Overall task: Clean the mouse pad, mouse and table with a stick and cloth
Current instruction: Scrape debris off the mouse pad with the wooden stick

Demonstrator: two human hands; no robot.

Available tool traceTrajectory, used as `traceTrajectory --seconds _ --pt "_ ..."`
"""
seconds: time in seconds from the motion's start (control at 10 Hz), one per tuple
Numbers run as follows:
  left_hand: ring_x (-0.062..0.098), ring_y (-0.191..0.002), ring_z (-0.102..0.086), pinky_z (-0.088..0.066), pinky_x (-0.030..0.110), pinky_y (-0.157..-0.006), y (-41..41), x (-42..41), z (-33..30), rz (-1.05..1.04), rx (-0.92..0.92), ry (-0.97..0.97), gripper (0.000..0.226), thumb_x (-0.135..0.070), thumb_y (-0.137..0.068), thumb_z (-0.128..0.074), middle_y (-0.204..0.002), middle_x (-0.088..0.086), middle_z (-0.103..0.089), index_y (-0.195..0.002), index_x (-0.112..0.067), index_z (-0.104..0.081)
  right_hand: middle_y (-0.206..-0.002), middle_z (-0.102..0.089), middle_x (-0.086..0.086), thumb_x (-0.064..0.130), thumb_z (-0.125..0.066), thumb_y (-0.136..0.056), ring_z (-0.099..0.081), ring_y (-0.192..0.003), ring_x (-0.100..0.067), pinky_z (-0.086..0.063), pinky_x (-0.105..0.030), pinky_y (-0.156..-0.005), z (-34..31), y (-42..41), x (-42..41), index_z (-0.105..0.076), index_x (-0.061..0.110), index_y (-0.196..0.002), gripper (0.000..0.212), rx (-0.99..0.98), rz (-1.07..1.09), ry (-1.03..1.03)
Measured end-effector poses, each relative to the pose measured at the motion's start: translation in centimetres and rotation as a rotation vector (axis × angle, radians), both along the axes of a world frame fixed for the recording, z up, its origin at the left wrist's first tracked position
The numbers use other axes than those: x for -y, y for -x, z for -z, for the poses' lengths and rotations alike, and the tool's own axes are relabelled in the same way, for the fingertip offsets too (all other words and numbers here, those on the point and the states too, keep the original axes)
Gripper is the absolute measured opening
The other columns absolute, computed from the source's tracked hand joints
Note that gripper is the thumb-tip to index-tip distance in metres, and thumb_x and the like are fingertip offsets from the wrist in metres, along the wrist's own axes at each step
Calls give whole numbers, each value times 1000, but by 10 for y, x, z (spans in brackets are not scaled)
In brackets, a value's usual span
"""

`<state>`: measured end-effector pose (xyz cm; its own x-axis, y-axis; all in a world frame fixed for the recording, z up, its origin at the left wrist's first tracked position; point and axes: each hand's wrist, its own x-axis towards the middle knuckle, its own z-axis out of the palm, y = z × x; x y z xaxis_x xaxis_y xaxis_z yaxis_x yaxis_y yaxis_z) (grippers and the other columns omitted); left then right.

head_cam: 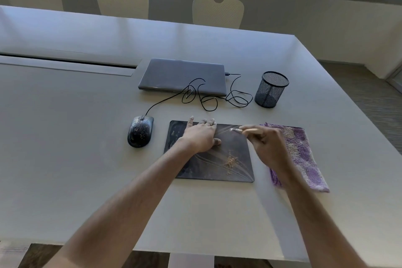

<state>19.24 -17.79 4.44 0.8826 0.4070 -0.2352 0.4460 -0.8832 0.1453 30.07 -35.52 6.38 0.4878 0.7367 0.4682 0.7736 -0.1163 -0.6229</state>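
A dark mouse pad (237, 150) lies on the grey table (87, 159), with a small heap of brown crumbs (231, 161) near its right side. My left hand (201, 135) presses flat on the pad's far half with straight fingers. My right hand (268, 144) grips a thin pale stick (245, 130), blurred, its tip over the pad's far right corner. A black wired mouse (140, 131) speckled with dirt sits left of the pad. A purple and white cloth (302, 154) lies right of the pad, partly under my right forearm.
A shut grey laptop (182, 76) lies behind the pad, the mouse cable (208, 99) coiled in front of it. A black mesh pen cup (271, 89) stands at the right. A cable slot (65, 62) runs across the table's left. Beige chairs (217, 11) stand beyond the far edge.
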Motion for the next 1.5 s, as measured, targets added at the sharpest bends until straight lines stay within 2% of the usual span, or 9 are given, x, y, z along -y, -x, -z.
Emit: traceTrajectory --seconds 0.1,0.2,0.4,0.5,0.6,0.8,1.0,1.2,1.5 --pt "17 -148 -6 6 53 -116 1 0 -1 0 -4 -2 68 -47 -99 -39 -162 -1 -8 -153 -14 -14 -94 -77 1 -4 -73 -81 -72 -81 -4 -59 -26 -76 6 13 -2 -79 7 -89 15 37 -93 53" --pt "16 -148 -6 6 53 -116 1 0 0 -7 -3 8 68 -47 -98 -39 -162 -2 -8 -153 -14 -14 -84 -76 9 4 -74 -81 -71 -74 0 -57 -20 -65 7 32 9 -78 14 -81 10 -91 -190 27" --pt "16 -148 -6 6 54 -116 0 1 -1 -2 2 0 63 -42 -100 -37 -161 -1 -9 -152 -14 -16 -69 -73 -1 37 -61 -74 -70 -63 -31 -59 -52 -59 0 80 -3 -71 39 -83 14 -492 112 -151" --pt "17 -148 -7 5 54 -116 2 1 -2 15 11 -16 61 -37 -101 -36 -161 0 -9 -153 -13 -15 -67 -72 -1 33 -62 -76 -69 -60 -26 -58 -51 -59 7 107 -16 -70 31 -83 11 -564 118 -164" --pt "16 -148 -7 5 54 -117 3 1 -2 4 2 -5 65 -44 -100 -38 -162 -1 -9 -153 -14 -15 -60 -67 4 20 -66 -81 -63 -53 -11 -53 -33 -56 15 115 -16 -69 23 -80 4 -467 178 -37" --pt "16 -148 -6 6 54 -117 3 3 -5 -7 -16 9 67 -46 -99 -38 -162 -2 -8 -153 -13 -15 -57 -66 -5 18 -66 -83 -62 -55 -27 -43 -31 -56 7 80 16 -70 17 -80 4 -80 435 37" --pt "17 -148 -9 6 54 -116 3 3 -4 3 1 -12 65 -46 -99 -38 -161 -1 -11 -152 -13 -18 -63 -66 6 21 -67 -86 -60 -57 -14 -45 -27 -57 7 124 -8 -69 21 -87 2 -289 222 -2" --pt "17 -148 -8 5 55 -116 2 3 -4 -7 -19 0 67 -47 -99 -39 -162 -1 -9 -153 -14 -16 -62 -67 -6 17 -68 -85 -62 -58 -28 -38 -28 -56 2 84 22 -70 17 -84 2 -9 414 135" --pt "19 -148 -9 5 55 -115 3 3 -6 29 -19 -26 62 -39 -100 -35 -162 2 -10 -152 -12 -15 -72 -72 3 22 -66 -89 -67 -67 -14 -54 -32 -65 5 116 -19 -72 18 -93 8 -342 218 -52"
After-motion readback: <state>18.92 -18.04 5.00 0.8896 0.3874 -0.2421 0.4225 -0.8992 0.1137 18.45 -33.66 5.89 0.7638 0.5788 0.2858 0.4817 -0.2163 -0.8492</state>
